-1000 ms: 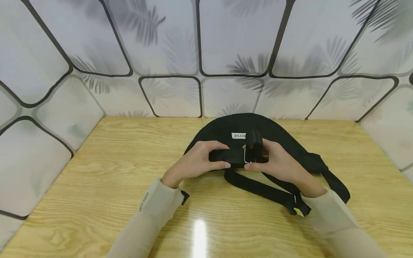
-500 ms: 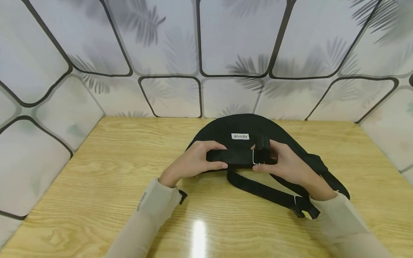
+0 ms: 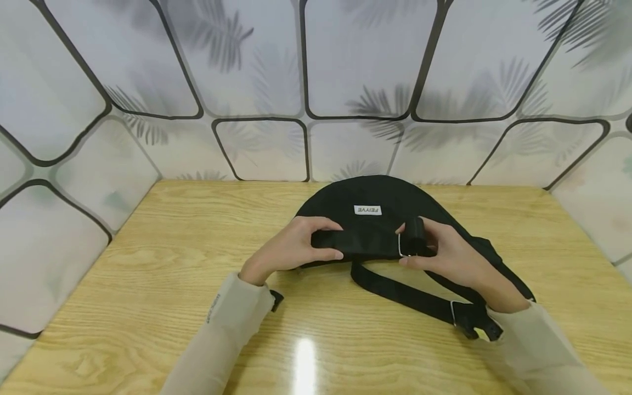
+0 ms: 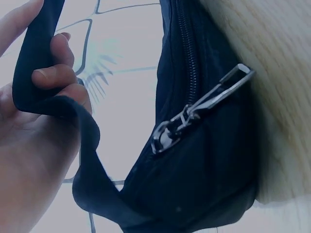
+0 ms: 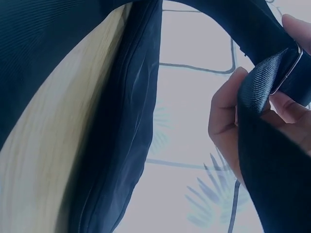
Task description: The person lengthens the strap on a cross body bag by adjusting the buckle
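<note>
A black waist bag [image 3: 340, 206] with a small white label [image 3: 367, 210] lies on the table. Over its near side, both hands hold a stretch of its black strap [image 3: 367, 244] taut. My left hand [image 3: 288, 249] grips the strap's left end; in the left wrist view the webbing [image 4: 36, 63] bends round the curled fingers. At the metal slider [image 3: 400, 245], my right hand [image 3: 454, 255] pinches the strap, with a loop of webbing [image 3: 415, 233] standing up there. The right wrist view shows this slider [image 5: 287, 73] between thumb and fingers.
A lower strap [image 3: 400, 288] trails to a black buckle [image 3: 476, 321] by the right sleeve. A metal zipper pull [image 4: 218, 90] hangs on the bag's end. Behind the wooden table [image 3: 197, 247] stands a patterned wall covering [image 3: 355, 60].
My right hand has slid the slider and strap loop to the right, uncovering the label. My left hand has shifted slightly left, so the strap between the hands is longer.
</note>
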Tool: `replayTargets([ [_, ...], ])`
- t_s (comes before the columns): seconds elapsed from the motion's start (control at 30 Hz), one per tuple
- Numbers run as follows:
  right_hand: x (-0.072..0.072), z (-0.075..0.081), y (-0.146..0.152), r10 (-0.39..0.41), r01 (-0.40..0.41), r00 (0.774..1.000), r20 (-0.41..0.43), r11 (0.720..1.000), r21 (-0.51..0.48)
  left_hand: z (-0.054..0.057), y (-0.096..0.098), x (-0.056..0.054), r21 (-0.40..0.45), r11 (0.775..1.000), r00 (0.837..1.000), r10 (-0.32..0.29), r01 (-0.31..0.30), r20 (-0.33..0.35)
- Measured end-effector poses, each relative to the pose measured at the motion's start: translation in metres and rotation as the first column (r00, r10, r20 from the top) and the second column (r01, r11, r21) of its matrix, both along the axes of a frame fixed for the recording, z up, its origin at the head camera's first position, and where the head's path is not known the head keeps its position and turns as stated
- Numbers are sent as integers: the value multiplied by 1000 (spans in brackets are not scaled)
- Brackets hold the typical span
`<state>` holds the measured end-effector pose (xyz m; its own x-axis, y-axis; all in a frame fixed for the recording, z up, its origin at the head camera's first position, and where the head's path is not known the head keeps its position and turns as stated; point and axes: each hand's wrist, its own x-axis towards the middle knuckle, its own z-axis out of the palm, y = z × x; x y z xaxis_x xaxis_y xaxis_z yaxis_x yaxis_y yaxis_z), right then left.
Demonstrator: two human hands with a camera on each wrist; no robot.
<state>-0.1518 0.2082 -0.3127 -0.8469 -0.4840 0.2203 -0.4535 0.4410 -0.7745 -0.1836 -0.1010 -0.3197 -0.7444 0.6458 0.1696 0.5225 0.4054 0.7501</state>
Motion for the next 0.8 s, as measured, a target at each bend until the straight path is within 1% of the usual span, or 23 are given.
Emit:
replayTargets([
  [0.13,0,-2,4,0,0,1000,-8,1000,-9,-1,-2,-1,1,1000,1000,2,-2,10],
  [0.33,1,-6,13,-12,12,1000,6,1000,-8,-2,-5,-2,-10,1000,999,9,-9,35],
  [0.57,3,-9,25,-40,42,998,-50,998,49,-3,-8,-3,-32,999,998,25,-23,59],
  [0.8,2,-9,30,0,3,997,-72,999,42,-3,-9,-4,-56,998,998,18,-15,56],
])
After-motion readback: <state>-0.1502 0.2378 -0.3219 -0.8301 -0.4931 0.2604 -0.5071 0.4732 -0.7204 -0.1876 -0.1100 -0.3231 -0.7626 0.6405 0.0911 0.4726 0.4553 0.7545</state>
